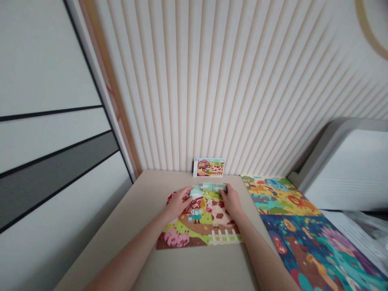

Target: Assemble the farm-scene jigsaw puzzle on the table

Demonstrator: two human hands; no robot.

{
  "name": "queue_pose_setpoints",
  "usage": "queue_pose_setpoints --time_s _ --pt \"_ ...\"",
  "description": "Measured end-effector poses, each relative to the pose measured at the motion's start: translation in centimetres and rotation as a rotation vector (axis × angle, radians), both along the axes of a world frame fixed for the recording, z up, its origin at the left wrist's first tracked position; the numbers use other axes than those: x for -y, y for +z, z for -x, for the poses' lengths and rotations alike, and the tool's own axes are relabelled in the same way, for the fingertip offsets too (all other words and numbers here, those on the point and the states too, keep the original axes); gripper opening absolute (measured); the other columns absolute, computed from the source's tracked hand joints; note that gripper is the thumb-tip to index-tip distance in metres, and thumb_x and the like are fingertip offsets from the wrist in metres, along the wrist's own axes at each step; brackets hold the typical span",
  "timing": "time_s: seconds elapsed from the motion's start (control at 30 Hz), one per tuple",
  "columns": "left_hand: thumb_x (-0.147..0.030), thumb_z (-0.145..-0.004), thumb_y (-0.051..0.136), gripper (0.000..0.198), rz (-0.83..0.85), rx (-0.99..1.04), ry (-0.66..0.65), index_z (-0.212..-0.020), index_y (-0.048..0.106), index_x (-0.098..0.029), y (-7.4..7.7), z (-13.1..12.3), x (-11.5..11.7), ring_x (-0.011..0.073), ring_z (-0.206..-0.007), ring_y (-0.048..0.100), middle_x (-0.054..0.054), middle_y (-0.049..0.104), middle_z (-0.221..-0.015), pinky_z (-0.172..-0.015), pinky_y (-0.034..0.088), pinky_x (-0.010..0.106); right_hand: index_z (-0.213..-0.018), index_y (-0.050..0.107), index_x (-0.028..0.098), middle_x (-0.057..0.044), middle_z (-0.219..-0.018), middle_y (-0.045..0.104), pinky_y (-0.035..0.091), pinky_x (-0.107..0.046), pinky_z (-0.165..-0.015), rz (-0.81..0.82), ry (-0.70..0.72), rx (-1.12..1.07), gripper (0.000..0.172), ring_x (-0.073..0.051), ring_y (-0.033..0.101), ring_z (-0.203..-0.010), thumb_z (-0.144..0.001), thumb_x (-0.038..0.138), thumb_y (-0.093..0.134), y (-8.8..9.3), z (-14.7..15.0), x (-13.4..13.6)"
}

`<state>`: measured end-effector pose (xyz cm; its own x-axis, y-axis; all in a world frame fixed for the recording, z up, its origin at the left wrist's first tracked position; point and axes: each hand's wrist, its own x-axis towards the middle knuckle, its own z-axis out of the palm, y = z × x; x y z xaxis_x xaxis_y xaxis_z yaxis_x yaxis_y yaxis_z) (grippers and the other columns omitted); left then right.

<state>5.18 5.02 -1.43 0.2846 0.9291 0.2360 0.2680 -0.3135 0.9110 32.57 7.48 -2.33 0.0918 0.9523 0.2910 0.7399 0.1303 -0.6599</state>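
Note:
A farm jigsaw puzzle (pixel 198 228) lies on the tabletop, showing a pig, a farmer, a spotted cow and a white fence. At its upper left, my left hand (pixel 179 202) has thumb and fingers closed at the edge of a pale-blue puzzle piece (pixel 196 194). My right hand (pixel 232 200) pinches the right end of a light-blue sky strip (pixel 214 186) of joined pieces along the top. The strip sits slightly out of line with the picture below it. Part of the barn on the left is covered by my left hand.
A small reference picture card (pixel 209 167) leans against the ribbed wall (pixel 194 81). To the right lie a yellow animal puzzle (pixel 279 196) and a dark-blue forest puzzle (pixel 321 250). Beyond them stands a white-and-grey object (pixel 348 161), with clear plastic (pixel 371 228) nearby.

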Motion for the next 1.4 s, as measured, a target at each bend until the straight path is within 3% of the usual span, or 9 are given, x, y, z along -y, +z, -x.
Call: queue_pose_setpoints --time_s 0.2,0.43,0.6,0.73,0.83,0.97,1.1,1.27,1.4 --pt "-0.031 -0.089 0.061 0.043 -0.009 -0.045 0.014 -0.131 0.059 -0.021 -0.5 0.2 -0.3 0.0198 -0.096 0.068 0.008 0.072 -0.106 -0.084 0.053 0.030 -0.112 0.060 0.022 -0.006 -0.089 0.073 0.045 -0.028 -0.072 -0.008 0.007 0.063 0.023 -0.020 0.067 -0.082 -0.096 0.036 0.050 0.1 0.2 0.5" --pt "-0.028 -0.088 0.061 0.043 -0.050 -0.057 0.033 -0.131 0.058 -0.020 -1.1 0.2 -0.2 0.0195 -0.095 0.067 0.007 0.071 -0.107 -0.084 0.052 0.030 -0.115 0.059 0.023 -0.009 -0.106 0.071 0.043 -0.029 -0.078 -0.082 0.066 0.263 0.022 -0.023 0.065 -0.095 -0.096 0.029 0.051 0.7 1.1 1.2" --pt "-0.025 -0.088 0.061 0.042 -0.116 -0.120 0.069 -0.130 0.060 -0.022 -1.6 0.2 -0.4 0.0200 -0.095 0.066 0.007 0.071 -0.110 -0.089 0.052 0.033 -0.122 0.057 0.019 -0.013 -0.102 0.072 0.045 -0.032 -0.078 -0.044 -0.050 0.146 0.031 -0.025 0.067 -0.092 -0.098 0.034 0.046 0.3 0.3 0.5" --pt "-0.019 -0.087 0.060 0.044 -0.252 -0.246 0.108 -0.131 0.059 -0.023 -1.9 0.0 -0.6 0.0235 -0.113 0.062 0.009 0.066 -0.126 -0.103 0.045 0.039 -0.125 0.056 0.016 -0.014 -0.104 0.071 0.048 -0.032 -0.079 -0.134 -0.163 -0.005 0.038 -0.025 0.068 -0.093 -0.096 0.040 0.046 0.4 -0.8 0.6" --pt "-0.018 -0.088 0.059 0.046 -0.330 -0.280 0.134 -0.134 0.056 -0.022 -2.1 -0.2 -0.5 0.0243 -0.121 0.058 0.010 0.063 -0.131 -0.107 0.042 0.040 -0.126 0.058 0.018 -0.011 -0.107 0.071 0.050 -0.033 -0.083 -0.191 -0.061 -0.103 0.043 -0.025 0.067 -0.095 -0.094 0.044 0.050 1.1 -0.4 1.3" --pt "-0.025 -0.087 0.063 0.030 -0.291 -0.268 0.159 -0.116 0.066 -0.019 -2.0 -0.1 -0.3 0.0236 -0.098 0.064 0.009 0.069 -0.109 -0.092 0.049 0.037 -0.127 0.061 0.019 -0.007 -0.107 0.072 0.052 -0.034 -0.086 -0.140 0.197 -0.200 0.044 -0.023 0.067 -0.094 -0.090 0.043 0.058 1.3 2.5 2.4" --pt "-0.033 -0.087 0.064 0.027 -0.218 -0.140 0.084 -0.110 0.068 -0.019 -1.5 0.3 0.1 0.0212 -0.091 0.065 0.007 0.071 -0.101 -0.084 0.050 0.032 -0.128 0.065 0.023 -0.008 -0.119 0.070 0.048 -0.037 -0.097 -0.125 0.400 -0.066 0.039 -0.024 0.064 -0.109 -0.092 0.034 0.059 1.0 6.1 2.8" --pt "-0.032 -0.086 0.064 0.023 -0.144 -0.097 0.101 -0.104 0.068 -0.019 -1.0 0.7 0.4 0.0196 -0.085 0.065 0.006 0.072 -0.096 -0.079 0.050 0.029 -0.133 0.064 0.026 -0.011 -0.120 0.066 0.045 -0.036 -0.099 -0.205 0.440 0.225 0.040 -0.024 0.060 -0.112 -0.095 0.036 0.059 1.9 7.9 1.9" --pt "-0.029 -0.085 0.064 0.017 -0.159 -0.159 0.174 -0.099 0.068 -0.020 -1.0 0.7 0.1 0.0191 -0.081 0.063 0.005 0.071 -0.092 -0.076 0.048 0.028 -0.131 0.066 0.030 -0.010 -0.130 0.063 0.039 -0.038 -0.104 -0.238 0.392 0.348 0.037 -0.024 0.055 -0.123 -0.103 0.040 0.044 2.5 7.7 0.1"
